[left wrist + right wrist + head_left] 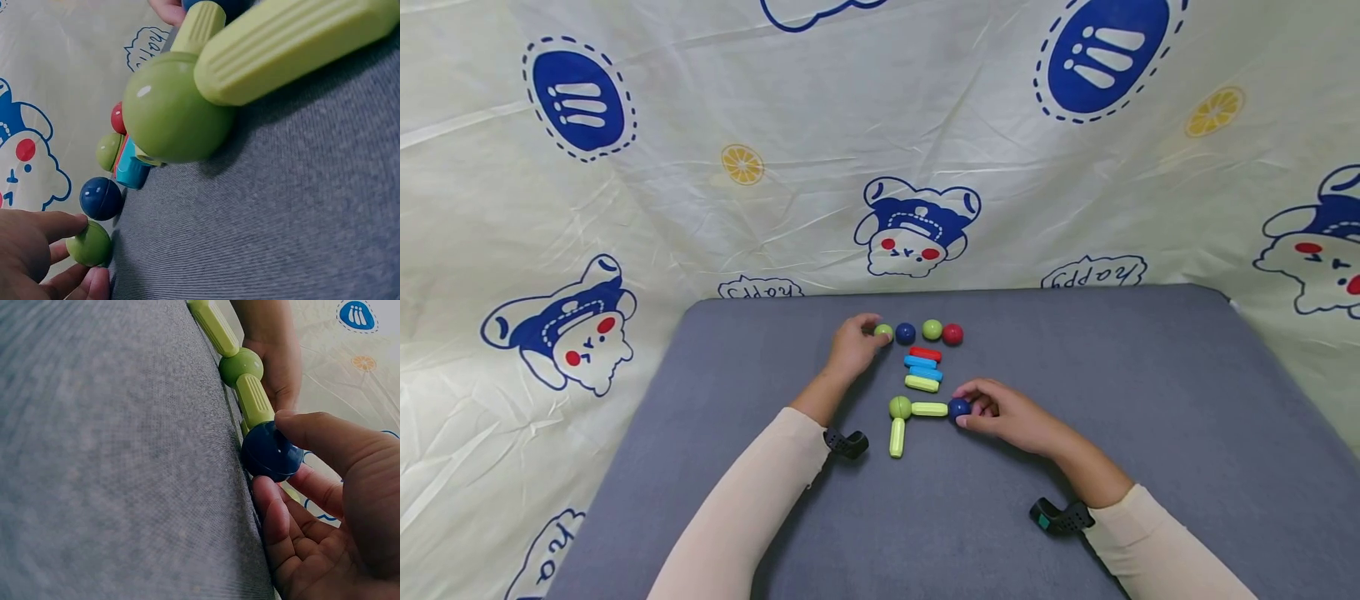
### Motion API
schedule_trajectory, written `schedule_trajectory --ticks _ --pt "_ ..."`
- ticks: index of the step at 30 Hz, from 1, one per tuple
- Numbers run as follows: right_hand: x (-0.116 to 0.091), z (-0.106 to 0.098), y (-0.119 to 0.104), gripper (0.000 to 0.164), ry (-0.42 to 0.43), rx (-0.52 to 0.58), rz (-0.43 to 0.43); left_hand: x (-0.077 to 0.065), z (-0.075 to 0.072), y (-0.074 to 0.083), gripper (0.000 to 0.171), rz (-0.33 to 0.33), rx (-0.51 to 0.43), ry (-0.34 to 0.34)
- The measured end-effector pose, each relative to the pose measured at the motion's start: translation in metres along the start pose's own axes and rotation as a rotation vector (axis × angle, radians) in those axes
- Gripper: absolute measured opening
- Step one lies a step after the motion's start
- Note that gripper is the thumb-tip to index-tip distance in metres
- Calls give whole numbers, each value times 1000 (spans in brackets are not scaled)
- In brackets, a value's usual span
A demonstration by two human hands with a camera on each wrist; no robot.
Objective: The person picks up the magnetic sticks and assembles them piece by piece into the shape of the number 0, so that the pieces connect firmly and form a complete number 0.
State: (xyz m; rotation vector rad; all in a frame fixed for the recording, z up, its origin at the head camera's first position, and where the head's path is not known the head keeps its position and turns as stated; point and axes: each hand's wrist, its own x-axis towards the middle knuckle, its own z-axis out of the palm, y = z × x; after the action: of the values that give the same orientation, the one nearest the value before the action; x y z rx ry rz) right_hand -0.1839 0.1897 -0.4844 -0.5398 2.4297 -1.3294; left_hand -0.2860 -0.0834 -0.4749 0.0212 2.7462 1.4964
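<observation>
Ball-and-rod assembly [930,409], L-shaped, lying just below the centre of the head view. Behind everything, a pale backdrop [662,100] printed with blue cartoon characters fills the upper frame and both sides. Below it spreads a grey bench [1150,375]. Two pale-sleeved arms reach in from the bottom edge, with a black wristband [847,443] on the left and another [1062,517] on the right. The right hand [1011,417], right of centre, pinches the assembly's navy end ball [959,409] between thumb and fingers. One yellow-green rod joins that ball to a green corner ball [900,407]; a second rod [897,437] points down from the corner. The left hand [852,346], higher and left, has its fingers around a loose green ball [883,332]. Above the assembly, four loose rods [922,372] are stacked in a column: red, two blue, yellow-green. Smallest, a navy ball [906,333], another green ball [932,330] and a red ball [952,334] continue the row rightward from the left hand.
</observation>
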Motion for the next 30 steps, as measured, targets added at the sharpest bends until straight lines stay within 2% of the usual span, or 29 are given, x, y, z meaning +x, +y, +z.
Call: schedule_trajectory --ticks 7,16,23,30 --pt "-1 0 -2 39 2 7 1 -1 -2 -3 31 48 31 -5" --pt "0 0 0 39 18 -18 -17 -13 -15 -13 28 15 -8 -52" --pt "2 1 -1 36 108 -45 -25 -33 -26 -18 27 -1 -13 -116" --pt "5 7 -16 32 176 -112 -133 -60 -34 -17 28 -8 9 -190"
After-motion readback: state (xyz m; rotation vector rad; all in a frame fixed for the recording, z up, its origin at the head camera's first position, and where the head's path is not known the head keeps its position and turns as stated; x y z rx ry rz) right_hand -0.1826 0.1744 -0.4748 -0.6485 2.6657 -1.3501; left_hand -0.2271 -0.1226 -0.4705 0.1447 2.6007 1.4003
